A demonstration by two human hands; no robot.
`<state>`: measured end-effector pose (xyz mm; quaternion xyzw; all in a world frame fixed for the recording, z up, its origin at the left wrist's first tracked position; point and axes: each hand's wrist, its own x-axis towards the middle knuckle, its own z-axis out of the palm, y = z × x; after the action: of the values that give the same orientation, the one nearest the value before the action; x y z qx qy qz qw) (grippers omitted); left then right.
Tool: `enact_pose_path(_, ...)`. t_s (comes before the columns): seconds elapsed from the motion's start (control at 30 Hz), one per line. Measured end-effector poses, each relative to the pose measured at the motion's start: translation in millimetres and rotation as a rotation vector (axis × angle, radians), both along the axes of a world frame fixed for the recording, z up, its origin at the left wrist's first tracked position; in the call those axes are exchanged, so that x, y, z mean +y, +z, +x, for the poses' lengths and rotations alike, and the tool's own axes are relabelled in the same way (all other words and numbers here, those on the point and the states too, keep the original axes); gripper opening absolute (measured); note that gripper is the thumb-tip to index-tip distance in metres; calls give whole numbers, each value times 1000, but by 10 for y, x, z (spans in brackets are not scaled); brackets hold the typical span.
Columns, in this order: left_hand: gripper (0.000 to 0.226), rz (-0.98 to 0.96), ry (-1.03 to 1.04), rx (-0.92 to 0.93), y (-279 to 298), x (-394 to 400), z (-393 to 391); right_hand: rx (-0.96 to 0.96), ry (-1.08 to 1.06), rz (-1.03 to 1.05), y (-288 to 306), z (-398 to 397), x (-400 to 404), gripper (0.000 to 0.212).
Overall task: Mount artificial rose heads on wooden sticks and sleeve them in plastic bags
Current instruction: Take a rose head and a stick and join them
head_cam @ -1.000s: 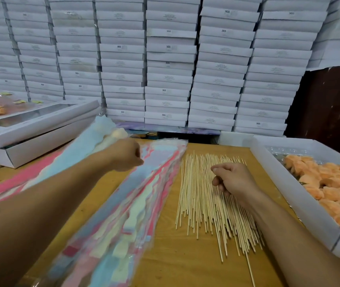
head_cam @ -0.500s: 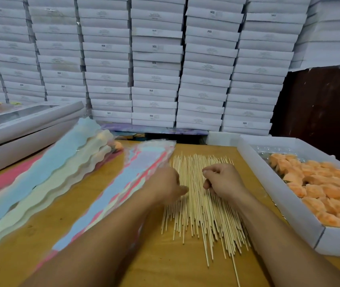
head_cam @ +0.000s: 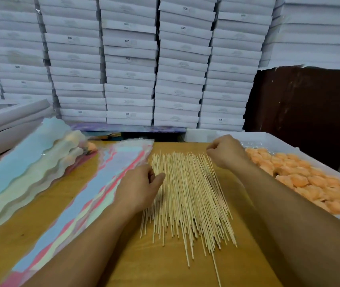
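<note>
A flat pile of thin wooden sticks lies lengthwise in the middle of the wooden table. My left hand rests on the pile's left edge, its fingers loosely curled and its thumb touching the sticks. My right hand hovers over the far right end of the pile, fingers curled, pinching what looks like the tip of a single stick. Orange rose heads fill a white box on the right. Left of the sticks lies a stack of pastel plastic bags.
A second heap of pastel sleeves lies far left, with an orange rose head showing at its far end. Flat white boxes sit at the left edge. A wall of stacked white boxes rises behind the table.
My left hand came off the sleeves at the left and settled on the left edge of the sticks. My right hand moved from the middle of the pile to its far right end.
</note>
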<state>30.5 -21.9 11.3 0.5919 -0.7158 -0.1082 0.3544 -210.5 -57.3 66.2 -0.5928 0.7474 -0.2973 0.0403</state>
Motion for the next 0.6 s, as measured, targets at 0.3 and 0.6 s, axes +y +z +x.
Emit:
enact_pose_path(0.3,41,-17,8,3,-29,-44,-8,383,-448,134,187,-1067,-150,23)
enact_pose_path(0.6,40,0,-21,-4,-51,-54,-19,400,-396,270,-9,-1192,-263,39)
